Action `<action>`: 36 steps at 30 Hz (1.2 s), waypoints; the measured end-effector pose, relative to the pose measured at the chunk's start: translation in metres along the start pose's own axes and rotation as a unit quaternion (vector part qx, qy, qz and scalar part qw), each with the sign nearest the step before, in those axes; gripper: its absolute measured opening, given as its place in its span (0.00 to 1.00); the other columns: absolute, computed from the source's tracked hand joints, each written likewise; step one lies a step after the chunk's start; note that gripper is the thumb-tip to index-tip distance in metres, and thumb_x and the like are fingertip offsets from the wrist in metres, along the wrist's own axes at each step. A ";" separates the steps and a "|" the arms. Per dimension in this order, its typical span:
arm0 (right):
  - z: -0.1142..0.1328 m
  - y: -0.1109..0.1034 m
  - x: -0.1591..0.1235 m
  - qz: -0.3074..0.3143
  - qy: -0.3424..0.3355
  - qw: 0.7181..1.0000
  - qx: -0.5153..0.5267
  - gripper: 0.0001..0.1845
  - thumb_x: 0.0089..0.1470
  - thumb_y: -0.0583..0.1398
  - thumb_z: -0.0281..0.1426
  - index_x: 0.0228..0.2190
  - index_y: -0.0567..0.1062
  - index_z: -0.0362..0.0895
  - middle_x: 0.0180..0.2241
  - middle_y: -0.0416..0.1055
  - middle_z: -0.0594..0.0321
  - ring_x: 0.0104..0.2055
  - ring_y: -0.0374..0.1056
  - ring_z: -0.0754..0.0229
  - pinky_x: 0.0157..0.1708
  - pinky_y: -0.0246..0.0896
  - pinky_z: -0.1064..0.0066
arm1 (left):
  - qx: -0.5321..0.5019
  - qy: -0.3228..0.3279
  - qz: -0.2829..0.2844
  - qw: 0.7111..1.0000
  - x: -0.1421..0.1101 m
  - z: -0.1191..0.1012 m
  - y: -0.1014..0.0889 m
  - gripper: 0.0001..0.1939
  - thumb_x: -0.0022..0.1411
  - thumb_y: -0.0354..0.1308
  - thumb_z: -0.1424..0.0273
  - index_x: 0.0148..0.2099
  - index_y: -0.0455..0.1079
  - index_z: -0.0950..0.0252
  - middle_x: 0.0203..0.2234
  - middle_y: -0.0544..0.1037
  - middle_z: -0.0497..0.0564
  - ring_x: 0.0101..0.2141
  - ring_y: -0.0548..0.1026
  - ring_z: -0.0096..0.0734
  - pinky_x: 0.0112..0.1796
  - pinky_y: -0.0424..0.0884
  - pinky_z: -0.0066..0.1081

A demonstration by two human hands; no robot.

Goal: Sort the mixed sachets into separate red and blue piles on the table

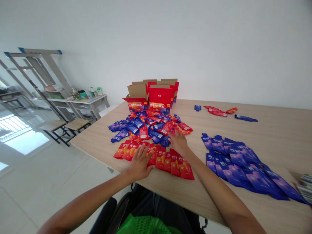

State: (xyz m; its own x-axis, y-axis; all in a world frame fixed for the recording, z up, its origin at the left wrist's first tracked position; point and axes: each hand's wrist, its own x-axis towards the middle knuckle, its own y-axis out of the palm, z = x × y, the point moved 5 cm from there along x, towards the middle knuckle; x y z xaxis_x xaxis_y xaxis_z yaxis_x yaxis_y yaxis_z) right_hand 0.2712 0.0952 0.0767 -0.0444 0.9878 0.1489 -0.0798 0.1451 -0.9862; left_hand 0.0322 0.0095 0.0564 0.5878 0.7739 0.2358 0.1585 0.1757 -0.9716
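Note:
My left hand [140,161] lies flat, fingers spread, on a row of red-orange sachets [170,162] lined up near the front edge of the wooden table [268,130]. My right hand [178,141] rests palm down at the near edge of a mixed pile of red and blue sachets [149,126], fingers stretched toward it. Neither hand grips anything that I can see. Behind the pile stand open red cartons [159,97] with cardboard flaps up.
Overlapping rows of blue sachets [243,162] cover the table's right part. A few loose red and blue sachets [219,112] lie farther back. A bench with bottles [83,100], stools and a metal ladder [36,71] stand to the left by the wall.

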 end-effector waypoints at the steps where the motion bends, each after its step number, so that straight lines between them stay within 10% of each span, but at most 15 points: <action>1: -0.009 0.005 0.002 0.024 0.007 1.000 -0.008 0.25 0.71 0.52 0.39 0.65 0.70 0.50 0.69 0.59 0.43 0.66 0.62 0.40 0.61 0.56 0.51 | -0.008 0.021 -0.002 1.000 0.000 -0.001 0.001 0.35 0.70 0.54 0.50 0.69 0.64 0.68 0.71 0.55 0.67 0.72 0.47 0.63 0.67 0.52 0.60; 7: -0.030 0.024 0.007 0.073 -0.012 0.997 0.021 0.28 0.72 0.47 0.46 0.65 0.70 0.53 0.64 0.64 0.41 0.58 0.70 0.42 0.54 0.64 0.54 | -0.085 0.193 0.086 0.974 -0.004 -0.015 0.009 0.36 0.73 0.51 0.51 0.75 0.54 0.63 0.71 0.57 0.62 0.73 0.47 0.57 0.67 0.54 0.59; 18: -0.026 0.018 0.005 0.076 -0.023 0.996 0.035 0.22 0.70 0.53 0.47 0.53 0.75 0.47 0.54 0.70 0.44 0.49 0.74 0.46 0.46 0.66 0.61 | -0.114 0.152 0.061 0.980 -0.002 -0.008 0.011 0.33 0.71 0.54 0.51 0.67 0.66 0.70 0.64 0.68 0.67 0.68 0.60 0.57 0.66 0.59 0.58; 23: -0.038 0.006 0.006 0.031 0.024 0.997 0.069 0.18 0.66 0.56 0.29 0.55 0.69 0.41 0.49 0.74 0.44 0.46 0.74 0.49 0.42 0.63 0.66 | -0.119 0.130 0.054 0.983 -0.002 -0.002 0.010 0.27 0.73 0.53 0.56 0.64 0.67 0.70 0.62 0.71 0.65 0.68 0.61 0.53 0.67 0.60 0.55; 30: -0.014 -0.030 0.006 -0.102 -0.053 0.936 0.332 0.13 0.65 0.52 0.32 0.45 0.74 0.44 0.40 0.78 0.54 0.43 0.74 0.52 0.46 0.64 0.64 | -0.235 0.037 -0.003 0.971 0.002 0.001 0.001 0.42 0.65 0.60 0.46 0.71 0.59 0.65 0.67 0.64 0.67 0.68 0.61 0.56 0.67 0.58 0.60; 33: 0.027 -0.035 -0.008 -0.124 -0.089 0.867 0.475 0.16 0.66 0.52 0.40 0.43 0.75 0.47 0.46 0.79 0.55 0.50 0.73 0.52 0.51 0.65 0.62 | -0.429 -0.066 -0.071 0.898 0.014 0.001 -0.001 0.41 0.65 0.60 0.46 0.70 0.57 0.64 0.59 0.72 0.65 0.58 0.73 0.49 0.60 0.70 0.53; 36: 0.060 -0.031 -0.030 -0.125 -0.069 0.826 0.546 0.19 0.66 0.53 0.46 0.45 0.75 0.47 0.47 0.79 0.55 0.51 0.73 0.51 0.53 0.66 0.60 | -0.667 -0.127 -0.046 0.733 0.033 -0.007 0.006 0.40 0.59 0.61 0.38 0.58 0.64 0.65 0.39 0.78 0.55 0.36 0.79 0.38 0.40 0.79 0.41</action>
State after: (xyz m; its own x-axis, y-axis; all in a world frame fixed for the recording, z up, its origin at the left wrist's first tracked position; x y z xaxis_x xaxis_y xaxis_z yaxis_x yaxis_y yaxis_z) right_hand 0.2157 0.0581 0.1076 0.0031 0.9077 0.4195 -0.9503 0.1333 -0.2815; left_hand 0.0574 0.0318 0.0588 0.3869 0.9139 0.1229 0.9219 -0.3864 -0.0291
